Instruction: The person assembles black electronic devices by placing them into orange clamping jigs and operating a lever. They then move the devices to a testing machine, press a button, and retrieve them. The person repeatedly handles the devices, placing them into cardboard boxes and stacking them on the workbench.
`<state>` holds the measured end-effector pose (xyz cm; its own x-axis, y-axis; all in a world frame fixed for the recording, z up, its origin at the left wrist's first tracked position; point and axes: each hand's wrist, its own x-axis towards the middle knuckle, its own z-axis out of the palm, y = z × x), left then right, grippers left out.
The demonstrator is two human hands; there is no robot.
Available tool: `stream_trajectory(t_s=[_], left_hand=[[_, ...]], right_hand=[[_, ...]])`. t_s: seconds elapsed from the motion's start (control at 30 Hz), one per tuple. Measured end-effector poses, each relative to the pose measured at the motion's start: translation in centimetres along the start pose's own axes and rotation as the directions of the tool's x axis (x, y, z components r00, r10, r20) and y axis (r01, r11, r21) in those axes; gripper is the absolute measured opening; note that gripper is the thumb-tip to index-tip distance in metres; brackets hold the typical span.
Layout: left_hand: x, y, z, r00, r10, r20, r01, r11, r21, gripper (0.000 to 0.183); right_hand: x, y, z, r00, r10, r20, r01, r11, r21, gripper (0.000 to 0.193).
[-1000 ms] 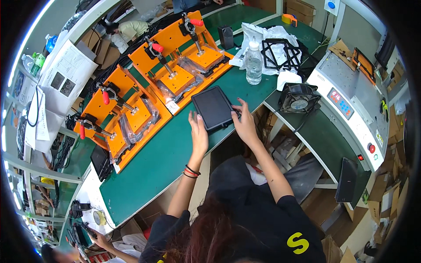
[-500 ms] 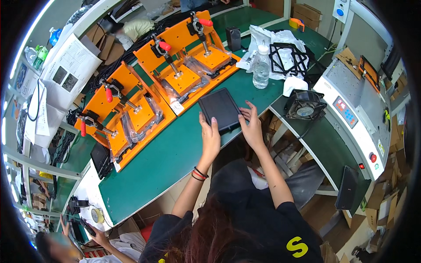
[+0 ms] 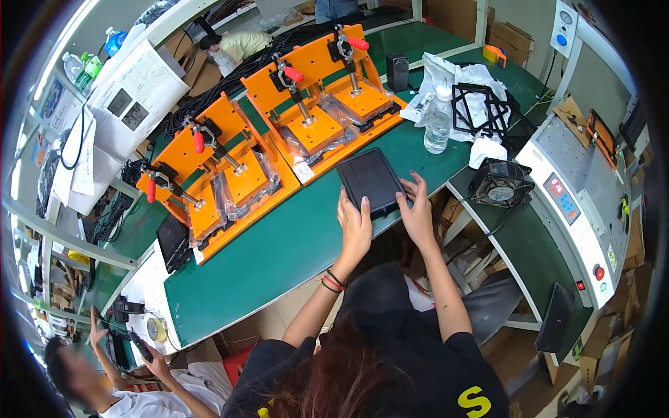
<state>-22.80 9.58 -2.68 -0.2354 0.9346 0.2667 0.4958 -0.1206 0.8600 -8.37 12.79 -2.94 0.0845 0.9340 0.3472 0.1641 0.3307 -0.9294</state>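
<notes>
A flat black rectangular panel with a raised rim, like a tablet or a small screen point(image 3: 369, 180), lies tilted between my two hands over the near edge of the green bench point(image 3: 251, 272). My left hand point(image 3: 354, 226) is closed on its near left corner, thumb on top and fingers along the side. At its right edge, my right hand point(image 3: 417, 209) holds on with thumb and fingertips. The panel's underside is hidden. Just beyond it stand orange clamp fixtures point(image 3: 306, 132) with red-tipped toggle handles and plastic-wrapped parts under the clamps.
A clear water bottle point(image 3: 438, 122), black frames point(image 3: 481, 110) on white wrapping and a small black box point(image 3: 397, 72) stand at the back right. To the right are a black fan point(image 3: 500, 184) and a white machine with a control panel point(image 3: 562, 198). A co-worker point(image 3: 77, 376) sits at lower left.
The whole view has shifted, so the bench and fixtures appear further right and lower. My hands keep the same hold on the panel. The co-worker's far hand has risen slightly.
</notes>
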Motion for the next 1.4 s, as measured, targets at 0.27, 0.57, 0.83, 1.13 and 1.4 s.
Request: stream_trajectory(t_s=[0.27, 0.57, 0.83, 1.13, 1.4], left_hand=[[-0.9, 1.3, -0.7, 0.993, 0.085, -0.085, -0.096, 0.985, -0.141, 0.065], [-3.4, 12.6, -0.9, 0.999, -0.007, 0.048, 0.048, 0.287, -0.957, 0.042], [-4.6, 15.3, 5.0, 0.975, -0.141, 0.174, 0.217, 0.401, -0.89, 0.032], [-8.5, 21.8, 15.9, 0.828, 0.276, 0.488, 0.366, 0.394, -0.843, 0.026], [-10.3, 19.6, 25.5, 0.295, 0.617, 0.73, 0.054, 0.752, -0.657, 0.079]], right_hand=[[-1.7, -3.2, -1.0, 0.977, -0.209, -0.044, 0.188, 0.94, -0.286, 0.046], [-11.2, -10.6, -3.6, 0.897, -0.306, 0.317, 0.425, 0.792, -0.438, 0.057], [-13.7, -10.9, -10.0, 0.968, -0.194, 0.16, 0.249, 0.833, -0.494, 0.055], [-24.8, -15.7, -28.1, 0.774, -0.354, -0.524, -0.32, 0.495, -0.808, 0.019], [-44.9, -29.5, -30.9, 0.172, -0.764, -0.622, -0.935, 0.073, -0.348, 0.011]])
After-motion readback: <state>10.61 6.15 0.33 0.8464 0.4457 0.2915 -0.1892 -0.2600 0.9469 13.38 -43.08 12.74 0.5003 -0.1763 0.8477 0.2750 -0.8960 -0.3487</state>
